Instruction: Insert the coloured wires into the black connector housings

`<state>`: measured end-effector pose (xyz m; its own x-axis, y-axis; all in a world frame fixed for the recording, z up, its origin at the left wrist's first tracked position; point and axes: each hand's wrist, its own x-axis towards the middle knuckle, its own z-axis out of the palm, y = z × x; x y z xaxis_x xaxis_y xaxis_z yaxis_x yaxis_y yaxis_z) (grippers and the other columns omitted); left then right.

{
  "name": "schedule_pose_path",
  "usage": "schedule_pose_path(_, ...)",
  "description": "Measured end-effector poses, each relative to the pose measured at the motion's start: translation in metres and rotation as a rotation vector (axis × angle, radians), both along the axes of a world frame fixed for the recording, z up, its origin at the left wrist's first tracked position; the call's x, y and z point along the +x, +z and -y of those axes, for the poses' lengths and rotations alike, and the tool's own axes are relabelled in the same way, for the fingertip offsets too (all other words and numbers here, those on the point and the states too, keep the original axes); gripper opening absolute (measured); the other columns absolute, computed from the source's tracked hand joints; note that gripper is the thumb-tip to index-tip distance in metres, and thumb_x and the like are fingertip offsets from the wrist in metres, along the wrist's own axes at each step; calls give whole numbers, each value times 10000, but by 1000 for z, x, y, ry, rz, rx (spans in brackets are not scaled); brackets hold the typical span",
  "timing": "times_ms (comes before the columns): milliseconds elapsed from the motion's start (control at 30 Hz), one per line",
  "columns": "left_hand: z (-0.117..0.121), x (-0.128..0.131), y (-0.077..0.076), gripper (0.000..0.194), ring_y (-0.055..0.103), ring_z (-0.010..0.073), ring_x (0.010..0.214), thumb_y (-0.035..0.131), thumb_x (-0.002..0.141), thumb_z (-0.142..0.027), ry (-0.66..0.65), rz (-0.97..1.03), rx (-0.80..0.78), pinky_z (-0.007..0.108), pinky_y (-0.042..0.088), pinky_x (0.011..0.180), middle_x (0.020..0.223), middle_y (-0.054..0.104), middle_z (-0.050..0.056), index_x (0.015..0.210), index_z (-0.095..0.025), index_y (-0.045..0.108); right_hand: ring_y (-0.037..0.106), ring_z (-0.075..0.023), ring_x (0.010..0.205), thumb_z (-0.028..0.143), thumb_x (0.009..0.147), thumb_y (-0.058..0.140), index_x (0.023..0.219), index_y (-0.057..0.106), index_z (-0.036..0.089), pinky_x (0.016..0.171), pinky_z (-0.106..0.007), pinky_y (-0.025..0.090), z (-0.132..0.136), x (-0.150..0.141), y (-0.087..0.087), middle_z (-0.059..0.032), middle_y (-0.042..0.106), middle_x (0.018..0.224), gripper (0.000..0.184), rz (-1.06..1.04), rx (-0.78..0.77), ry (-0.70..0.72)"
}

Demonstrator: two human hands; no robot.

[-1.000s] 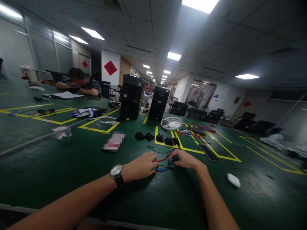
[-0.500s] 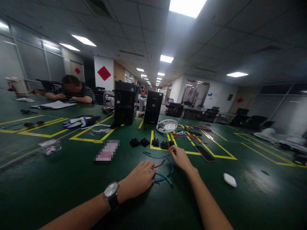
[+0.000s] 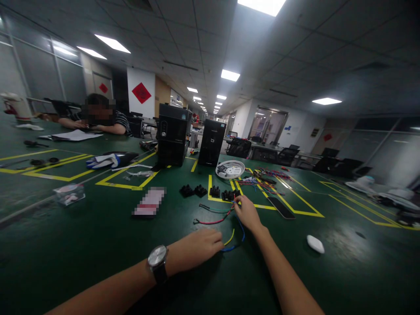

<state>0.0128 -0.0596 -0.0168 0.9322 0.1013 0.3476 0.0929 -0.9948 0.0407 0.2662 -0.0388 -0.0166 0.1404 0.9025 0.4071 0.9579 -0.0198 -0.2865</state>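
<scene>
My left hand (image 3: 203, 246), a watch on its wrist, is low over the green table with its fingers closed at the near end of a blue wire (image 3: 243, 232). A short yellow wire (image 3: 232, 236) curves up beside those fingertips. My right hand (image 3: 246, 213) pinches the gathered far ends of the wires. From that pinch a red wire (image 3: 211, 223) and a green wire (image 3: 216, 211) run left across the table, their other ends loose. Just beyond the right fingertips stand black connector blocks (image 3: 229, 195); the exact contact there is hidden.
Two black computer cases (image 3: 211, 142) stand behind a white basket (image 3: 229, 169) and a heap of coloured wires (image 3: 262, 180). A dark phone (image 3: 281, 208) and white case (image 3: 315, 244) lie right. Leftward are a clear box (image 3: 69, 194), gloves (image 3: 105, 161) and a seated person (image 3: 120, 122).
My left hand has shifted right and slightly nearer, off the red wire, whose end now shows. The yellow wire has come into sight. My right hand keeps its pinch; the view has tilted slightly.
</scene>
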Motion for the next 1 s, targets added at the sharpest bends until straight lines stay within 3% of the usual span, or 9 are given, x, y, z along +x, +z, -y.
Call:
schedule_pose_path(133,0,-1,4,217,546,167,892,417,906,-114,-145,-49,12,277,409,754,1010,606,60,1049,-189,561,594,-206,989,190,849,511,1070,602,176,864,-289,419,-17,1,3,-104,598,1104,239,60,-30,-31)
schedule_pose_path(300,2,1,2,218,543,174,905,512,836,-166,-227,-79,-6,302,413,745,1034,615,37,1041,-221,560,534,-257,1147,106,760,591,1340,447,183,927,-325,392,-53,2,13,-141,493,1342,603,152,-226,95)
schedule_pose_path(400,3,2,-3,230,549,181,895,560,777,-201,-246,-83,-54,309,418,730,1005,620,27,1006,-230,571,580,-280,1081,99,674,684,1353,450,161,878,-338,423,-72,5,19,-165,583,1231,721,140,-301,106)
schedule_pose_path(533,3,2,-2,237,548,186,888,600,748,-276,-214,-39,-209,301,422,758,955,623,25,978,-227,576,614,-269,1008,173,613,775,1256,551,168,833,-328,447,-82,11,32,-133,649,1110,681,111,-283,99)
schedule_pose_path(633,-4,0,6,215,545,178,910,462,884,-347,-30,160,-487,302,421,802,973,619,41,1014,-213,568,582,-240,1076,232,693,734,1241,548,164,891,-322,427,-74,13,46,-120,630,1158,583,96,-168,94)
schedule_pose_path(767,-28,-1,12,359,566,160,848,355,934,-452,231,574,-1066,280,457,719,1015,616,65,1131,-199,517,573,-221,1081,251,730,705,1211,557,165,934,-347,415,-45,-13,59,-102,632,1163,511,-17,161,183)
schedule_pose_path(833,-40,0,11,446,591,163,826,375,906,-533,259,764,-1400,275,484,660,1036,611,83,1201,-210,465,563,-218,1097,264,743,696,1221,550,191,921,-351,430,-25,-42,60,-90,615,1197,506,-92,204,296)
schedule_pose_path(900,-47,0,9,536,621,171,775,375,872,-614,200,863,-1722,297,512,618,1032,616,98,1235,-225,439,561,-204,1099,260,738,704,1243,536,220,907,-334,442,-6,-74,57,-74,607,1208,534,-145,135,477)
schedule_pose_path(1000,-50,1,5,574,636,166,663,392,846,-650,181,943,-1993,299,521,547,970,641,109,1161,-182,500,539,-189,1129,190,723,712,1272,514,242,964,-330,408,13,-114,48,-62,580,1234,587,-148,63,676)
